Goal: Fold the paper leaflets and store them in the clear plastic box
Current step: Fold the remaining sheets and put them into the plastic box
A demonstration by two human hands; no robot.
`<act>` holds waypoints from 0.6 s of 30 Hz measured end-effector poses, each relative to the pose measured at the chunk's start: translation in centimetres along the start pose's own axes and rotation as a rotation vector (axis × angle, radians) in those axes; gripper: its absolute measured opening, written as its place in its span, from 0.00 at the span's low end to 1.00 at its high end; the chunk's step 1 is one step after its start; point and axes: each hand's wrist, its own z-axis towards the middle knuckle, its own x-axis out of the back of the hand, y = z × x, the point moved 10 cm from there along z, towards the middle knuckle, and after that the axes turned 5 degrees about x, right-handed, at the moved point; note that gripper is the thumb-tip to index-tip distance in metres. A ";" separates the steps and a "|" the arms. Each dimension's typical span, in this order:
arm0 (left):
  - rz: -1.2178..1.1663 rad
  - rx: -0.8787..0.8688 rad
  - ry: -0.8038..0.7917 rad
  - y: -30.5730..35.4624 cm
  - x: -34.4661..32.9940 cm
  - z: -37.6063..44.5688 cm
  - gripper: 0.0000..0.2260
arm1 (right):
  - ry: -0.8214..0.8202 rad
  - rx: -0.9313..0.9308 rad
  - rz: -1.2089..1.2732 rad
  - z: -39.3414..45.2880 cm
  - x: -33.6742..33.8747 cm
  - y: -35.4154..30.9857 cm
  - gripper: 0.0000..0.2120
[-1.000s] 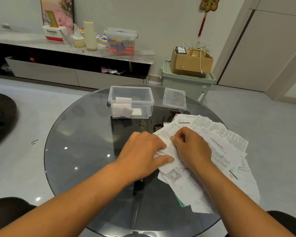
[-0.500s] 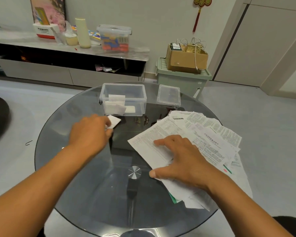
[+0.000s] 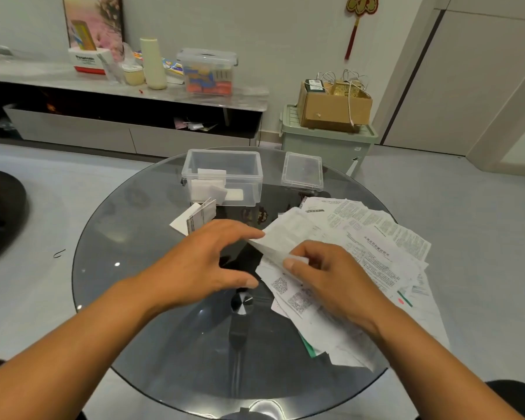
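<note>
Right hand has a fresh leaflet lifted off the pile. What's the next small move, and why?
Probably bring the left hand onto the lifted leaflet and start the fold. The right hand pinches its near edge, the left is open beside it, touching its corner. One folded leaflet lies outside the clear box; box it afterwards.

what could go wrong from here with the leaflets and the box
1. The folded leaflet lies on the glass table in front of the clear plastic box, not inside; it looks partly sprung open and may unfold further or be forgotten.
2. The right hand pinches one sheet off a loose fanned leaflet pile; pulling could drag neighbours along.
3. The pile's near sheets overhang the table rim and might slide off.
</note>
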 end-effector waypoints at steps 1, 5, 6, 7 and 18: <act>-0.009 0.020 -0.030 -0.2 -0.3 -0.1 0.33 | -0.041 0.018 0.059 0.0 0.1 -0.2 0.08; -0.045 0.000 -0.037 0.0 0.1 -0.3 0.26 | -0.261 0.070 0.175 -1.1 0.0 -1.1 0.06; -0.068 -0.004 -0.060 0.1 0.0 -0.4 0.21 | -0.318 0.052 0.177 -1.7 -0.2 -1.0 0.05; -0.082 0.002 -0.094 0.2 -0.2 -0.6 0.16 | -0.367 0.029 0.148 -2.2 -0.5 -0.8 0.06; -0.101 0.154 -0.170 -1.0 -2.7 -1.2 0.33 | -0.122 -0.085 -0.083 -0.7 -0.2 1.6 0.12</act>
